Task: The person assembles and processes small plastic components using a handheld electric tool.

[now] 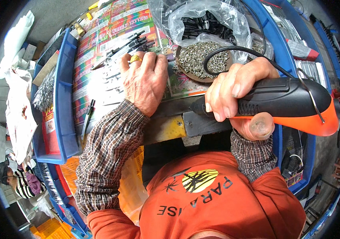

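My right hand (239, 95) is wrapped round a black and orange electric screwdriver (285, 97), held level with its narrow end to the left. A wire hanging loop and a black cord come off its thick end. My left hand (144, 79), with a yellow ring, rests on the bench with its fingers curled down and together. Its fingertips are hidden, so what they hold cannot be made out. Beside it lie small dark parts in a row (112, 83), and beyond it several slender black parts (132, 44). A round brown dish (186, 77) holds many small metal screws (201, 59).
A clear plastic bag (175, 20) of black parts stands behind the dish. A blue bin (64, 95) is at the left, with a black pen (87, 117) near it. Printed colourful sheets (88, 59) cover the bench. Another person (26, 181) is at the far lower left.
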Demonstrator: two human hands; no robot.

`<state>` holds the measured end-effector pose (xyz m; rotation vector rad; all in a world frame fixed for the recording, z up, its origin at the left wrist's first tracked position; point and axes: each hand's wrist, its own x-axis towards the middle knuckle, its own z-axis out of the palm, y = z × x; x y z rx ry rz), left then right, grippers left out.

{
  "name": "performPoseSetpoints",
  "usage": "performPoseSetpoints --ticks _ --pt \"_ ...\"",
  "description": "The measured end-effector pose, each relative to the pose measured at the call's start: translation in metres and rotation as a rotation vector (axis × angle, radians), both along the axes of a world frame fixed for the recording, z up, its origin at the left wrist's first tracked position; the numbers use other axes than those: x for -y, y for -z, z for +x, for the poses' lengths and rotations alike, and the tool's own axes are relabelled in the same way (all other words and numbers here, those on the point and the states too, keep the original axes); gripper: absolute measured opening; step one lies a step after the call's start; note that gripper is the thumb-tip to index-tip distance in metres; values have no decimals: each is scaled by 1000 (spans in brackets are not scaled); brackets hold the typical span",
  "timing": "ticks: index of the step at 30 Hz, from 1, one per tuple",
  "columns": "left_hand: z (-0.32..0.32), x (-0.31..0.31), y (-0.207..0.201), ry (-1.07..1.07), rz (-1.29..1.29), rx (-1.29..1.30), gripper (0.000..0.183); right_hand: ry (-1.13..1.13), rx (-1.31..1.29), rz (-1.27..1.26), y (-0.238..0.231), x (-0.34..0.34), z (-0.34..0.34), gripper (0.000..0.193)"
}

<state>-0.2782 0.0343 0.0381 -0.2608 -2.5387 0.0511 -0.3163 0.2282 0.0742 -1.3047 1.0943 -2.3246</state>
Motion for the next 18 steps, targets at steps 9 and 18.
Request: performPoseSetpoints --ticks 9,18 --pt "5 5 -27 215 321 -229 27 58 18 0 -11 8 4 50" --pt "44 5 -34 -9 843 49 15 245 77 60 -13 21 10 46"
